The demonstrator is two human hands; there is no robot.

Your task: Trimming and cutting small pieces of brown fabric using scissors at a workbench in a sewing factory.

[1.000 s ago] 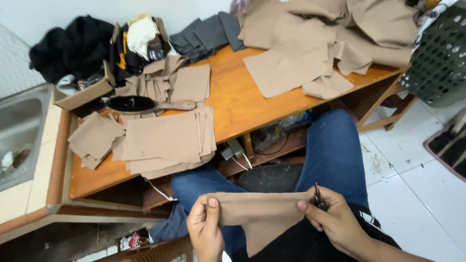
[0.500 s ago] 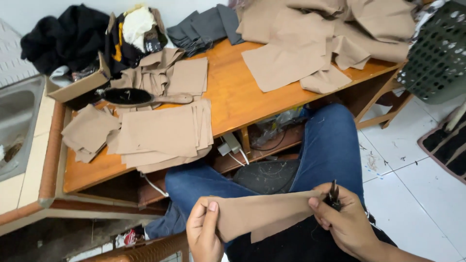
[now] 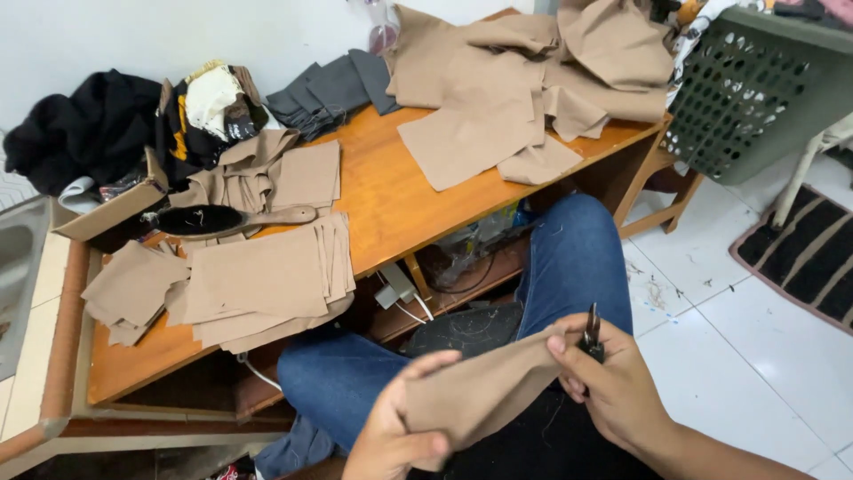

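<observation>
Both hands grip soft tan cloth (image 3: 484,391) (creased).

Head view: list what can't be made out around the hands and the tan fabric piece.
- Left hand: palm hidden behind the tan fabric piece; wrist cut off by the bottom edge.
- Small dark tool in the right hand: mostly covered by the fingers, too small to tell its kind.
- Lap under the fabric: hidden by it.
- Green basket: cut off by the right edge.
</observation>
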